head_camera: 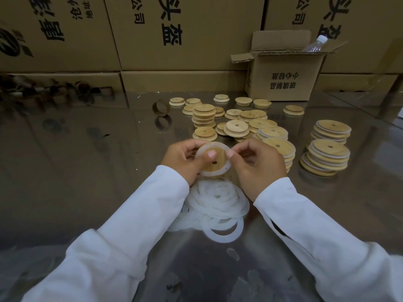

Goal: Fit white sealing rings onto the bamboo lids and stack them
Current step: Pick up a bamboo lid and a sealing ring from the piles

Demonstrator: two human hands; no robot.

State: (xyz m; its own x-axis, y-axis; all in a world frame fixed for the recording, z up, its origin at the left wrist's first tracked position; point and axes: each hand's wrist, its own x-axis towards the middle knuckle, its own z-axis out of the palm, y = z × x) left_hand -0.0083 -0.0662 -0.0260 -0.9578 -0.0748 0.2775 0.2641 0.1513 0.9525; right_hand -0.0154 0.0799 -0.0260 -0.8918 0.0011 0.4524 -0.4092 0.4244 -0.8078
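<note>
A bamboo lid (218,163) with a small centre hole is held above the table, a white sealing ring (205,172) around its rim. My left hand (185,159) grips the lid from the left, thumb pressed on its face. My right hand (257,162) pinches the ring at the lid's right edge. Below my hands lies a pile of loose white rings (218,203). Stacks of ringed lids (327,158) stand to the right, and another stack (281,149) sits just behind my right hand. Bare lids (237,125) are scattered and piled farther back.
The shiny metal table (87,160) carries a cardboard tube ring (161,107) behind the lids and an open carton (283,77) with a plastic bottle (315,43) at the back right. Large cartons (174,35) wall off the far edge. Small tubes (82,88) lie back left.
</note>
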